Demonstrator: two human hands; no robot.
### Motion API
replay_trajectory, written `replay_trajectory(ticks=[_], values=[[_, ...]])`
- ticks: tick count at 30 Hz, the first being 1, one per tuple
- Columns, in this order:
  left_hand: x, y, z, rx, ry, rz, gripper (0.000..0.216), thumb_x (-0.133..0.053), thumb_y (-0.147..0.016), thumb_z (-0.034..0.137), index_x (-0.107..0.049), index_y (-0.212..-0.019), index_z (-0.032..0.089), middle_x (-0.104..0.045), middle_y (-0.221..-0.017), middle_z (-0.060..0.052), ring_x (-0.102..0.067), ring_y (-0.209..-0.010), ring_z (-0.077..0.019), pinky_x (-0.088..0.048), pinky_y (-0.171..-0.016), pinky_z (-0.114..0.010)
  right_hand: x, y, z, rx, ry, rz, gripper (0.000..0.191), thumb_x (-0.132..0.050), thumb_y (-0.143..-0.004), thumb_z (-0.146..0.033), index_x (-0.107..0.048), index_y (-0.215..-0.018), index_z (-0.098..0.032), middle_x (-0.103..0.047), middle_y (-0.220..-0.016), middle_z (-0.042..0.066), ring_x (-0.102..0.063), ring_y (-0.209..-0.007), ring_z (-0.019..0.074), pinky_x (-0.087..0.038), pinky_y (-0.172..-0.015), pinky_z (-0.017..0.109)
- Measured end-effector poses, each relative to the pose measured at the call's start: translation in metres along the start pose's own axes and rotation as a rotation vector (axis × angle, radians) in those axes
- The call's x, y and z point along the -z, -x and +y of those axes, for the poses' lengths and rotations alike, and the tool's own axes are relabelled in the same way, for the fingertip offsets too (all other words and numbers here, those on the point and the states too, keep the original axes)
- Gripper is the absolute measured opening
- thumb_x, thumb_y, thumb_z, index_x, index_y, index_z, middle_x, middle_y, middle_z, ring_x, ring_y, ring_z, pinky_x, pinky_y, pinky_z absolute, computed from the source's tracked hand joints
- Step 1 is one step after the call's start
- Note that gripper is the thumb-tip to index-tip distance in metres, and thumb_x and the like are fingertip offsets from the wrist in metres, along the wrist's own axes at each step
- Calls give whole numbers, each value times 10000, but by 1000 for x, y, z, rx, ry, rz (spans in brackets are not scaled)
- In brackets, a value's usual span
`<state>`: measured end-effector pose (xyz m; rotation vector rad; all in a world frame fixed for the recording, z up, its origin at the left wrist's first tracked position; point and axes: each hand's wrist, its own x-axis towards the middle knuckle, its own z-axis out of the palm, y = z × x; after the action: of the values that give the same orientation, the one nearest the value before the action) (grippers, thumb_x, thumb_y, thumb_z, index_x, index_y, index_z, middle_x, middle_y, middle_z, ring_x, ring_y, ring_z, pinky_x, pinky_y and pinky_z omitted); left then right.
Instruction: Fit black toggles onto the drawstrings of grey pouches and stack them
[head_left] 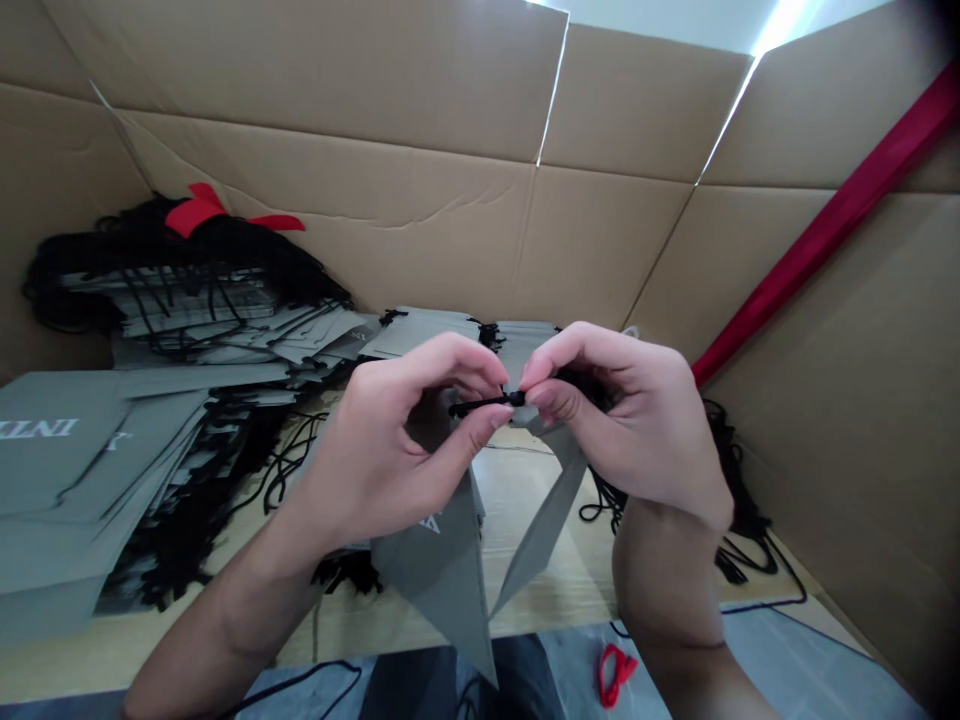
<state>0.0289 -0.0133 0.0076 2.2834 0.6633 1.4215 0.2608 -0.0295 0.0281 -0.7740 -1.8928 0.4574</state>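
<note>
My left hand [397, 440] and my right hand [622, 420] meet in the middle of the view, both pinched on a short black cord tip [486, 404] held level between the fingertips. A grey paper bag [450, 570] hangs folded under the hands, its pointed lower end reaching the near table edge. My left thumb and forefinger close on the cord's left part. The right fingers close on its right end at the bag's top edge. Where the cord enters the bag is hidden by my fingers.
Stacks of flat grey bags [90, 470] with black cord handles lie at left and behind. A red ribbon [199, 210] tops a black cord bundle. Loose black cords [742, 540] lie at right. Cardboard walls [420, 180] surround the wooden table [517, 490]. A small red tie [615, 672] lies near.
</note>
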Motion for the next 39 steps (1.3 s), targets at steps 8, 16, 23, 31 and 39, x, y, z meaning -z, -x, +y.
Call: replay_trajectory(ticks=[8, 16, 23, 31, 39], values=[[1, -2, -1, -50, -134, -26, 122, -699, -1092, 207, -798, -1021, 200, -806, -867, 41, -656, -705, -78, -473, -639, -228, 0, -1, 1, 44, 5, -89, 268, -964, -910, -138, -767, -1058, -244, -775, -955, -64, -690, -800, 92, -538, -692, 212], [1, 0, 1, -149, -281, -95, 133, -662, -1029, 86, -766, -1038, 168, -807, -897, 33, -698, -744, -75, -502, -717, -199, -2, 0, -2, 85, 151, -105, 120, -825, -998, -136, -727, -981, -204, -717, -866, -59, -608, -717, 73, -481, -633, 222], [-7, -1, -3, -108, -284, -165, 208, -570, -1075, 83, -660, -908, 168, -616, -743, 56, -522, -632, -82, -424, -622, -239, -3, 0, -1, 72, 156, -107, 113, -754, -1025, -99, -761, -1015, -211, -747, -876, -54, -616, -712, 75, -490, -641, 221], [-9, 1, -6, -319, -243, -63, 319, -497, -1014, -60, -673, -1030, 205, -691, -872, 19, -568, -711, -96, -459, -635, -232, 3, -7, 11, -34, -317, -112, 184, -950, -966, -321, -807, -908, -220, -779, -829, 4, -725, -738, 159, -578, -672, 285], [-13, 3, -5, -385, -106, 67, 356, -521, -1003, -86, -692, -1079, 218, -773, -914, 9, -676, -739, -86, -487, -620, -207, -16, -11, 15, -107, -664, -50, 234, -981, -928, -334, -802, -839, -213, -735, -776, 6, -678, -665, 154, -555, -611, 291]])
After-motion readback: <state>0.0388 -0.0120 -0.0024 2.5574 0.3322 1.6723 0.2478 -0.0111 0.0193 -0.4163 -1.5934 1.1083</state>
